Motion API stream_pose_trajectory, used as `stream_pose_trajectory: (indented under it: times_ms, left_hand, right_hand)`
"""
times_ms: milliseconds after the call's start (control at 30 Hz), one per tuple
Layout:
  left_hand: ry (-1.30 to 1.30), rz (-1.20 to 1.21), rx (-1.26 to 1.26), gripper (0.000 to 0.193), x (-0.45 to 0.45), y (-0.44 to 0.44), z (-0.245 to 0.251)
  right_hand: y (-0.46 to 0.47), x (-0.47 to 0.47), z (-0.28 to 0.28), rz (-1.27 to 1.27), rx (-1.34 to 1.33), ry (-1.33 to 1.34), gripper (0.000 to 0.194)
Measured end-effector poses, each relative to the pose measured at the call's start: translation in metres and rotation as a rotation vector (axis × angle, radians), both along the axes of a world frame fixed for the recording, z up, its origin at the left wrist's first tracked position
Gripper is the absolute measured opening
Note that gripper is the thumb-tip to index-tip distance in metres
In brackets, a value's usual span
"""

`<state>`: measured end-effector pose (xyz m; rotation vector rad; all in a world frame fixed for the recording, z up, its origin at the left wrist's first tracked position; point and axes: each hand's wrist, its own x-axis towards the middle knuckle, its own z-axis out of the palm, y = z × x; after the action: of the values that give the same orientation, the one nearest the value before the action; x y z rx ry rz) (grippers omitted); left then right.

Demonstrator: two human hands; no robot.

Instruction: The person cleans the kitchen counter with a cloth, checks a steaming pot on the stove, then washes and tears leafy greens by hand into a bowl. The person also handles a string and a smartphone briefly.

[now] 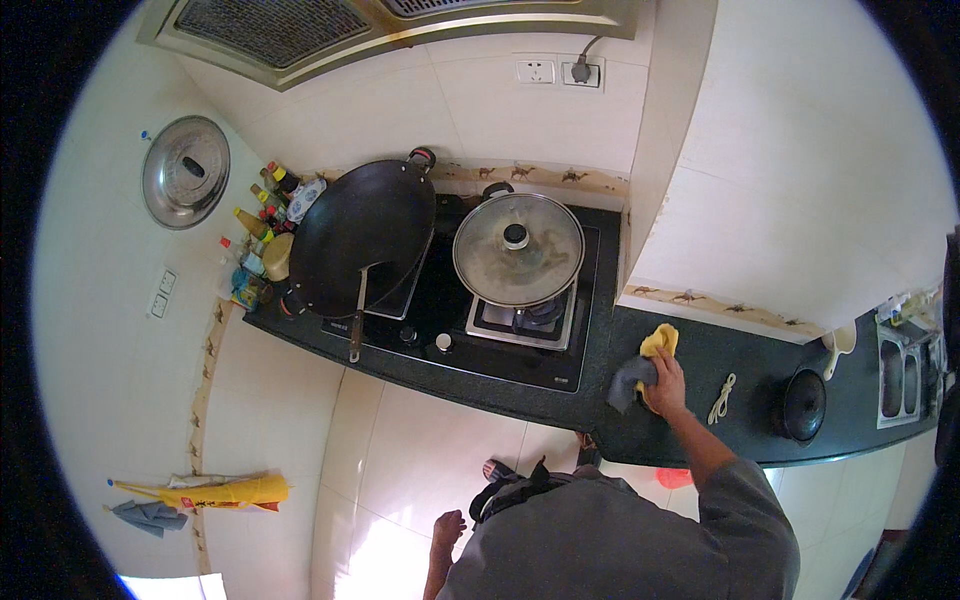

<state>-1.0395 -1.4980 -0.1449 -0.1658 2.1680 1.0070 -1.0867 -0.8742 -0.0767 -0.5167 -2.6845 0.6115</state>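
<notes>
My right hand point(664, 384) presses on a yellow cloth point(660, 341) and a grey cloth point(630, 381) on the dark countertop, right of the gas stove point(555, 364). My left hand point(449, 526) hangs low beside my body, away from the counter, its fingers loosely curled and nothing visible in it. A coiled white cord point(721, 399) lies just right of the cloths. On the stove's right burner stands a pan with a glass lid point(487, 255). At its left a large black wok point(360, 225) leans tilted, with a wood-handled spatula point(357, 330) in it.
A black lidded pot point(805, 405), a white ladle point(838, 349) and a double sink point(898, 379) are farther right. Sauce bottles point(255, 223) crowd the left corner. A wall column point(720, 306) juts out behind the cloths. The range hood point(450, 26) hangs above. A red object point(673, 478) is below the counter.
</notes>
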Motion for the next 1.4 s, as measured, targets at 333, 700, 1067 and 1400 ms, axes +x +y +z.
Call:
stream_pose_trajectory:
  times_ms: [333, 700, 1067, 1400]
  left_hand:
    - [-0.349, 0.515, 0.003, 0.041, 0.047, -0.048, -0.014]
    - [0.113, -0.256, -0.118, 0.02, 0.07, -0.066, -0.047]
    - [-0.033, -0.001, -0.031, 0.036, 0.011, -0.024, -0.014]
    - [-0.177, -0.039, -0.124, 0.039, 0.02, -0.035, -0.012]
  right_hand:
    - [-0.14, -0.033, -0.011, 0.076, -0.182, 0.046, 0.049]
    - [-0.104, 0.072, 0.01, 0.603, -0.095, -0.194, 0.056]
    - [0.034, 0.003, 0.011, 0.1, 0.001, -0.125, 0.055]
    - [-0.115, 0.0, -0.002, 0.176, -0.133, -0.078, 0.052]
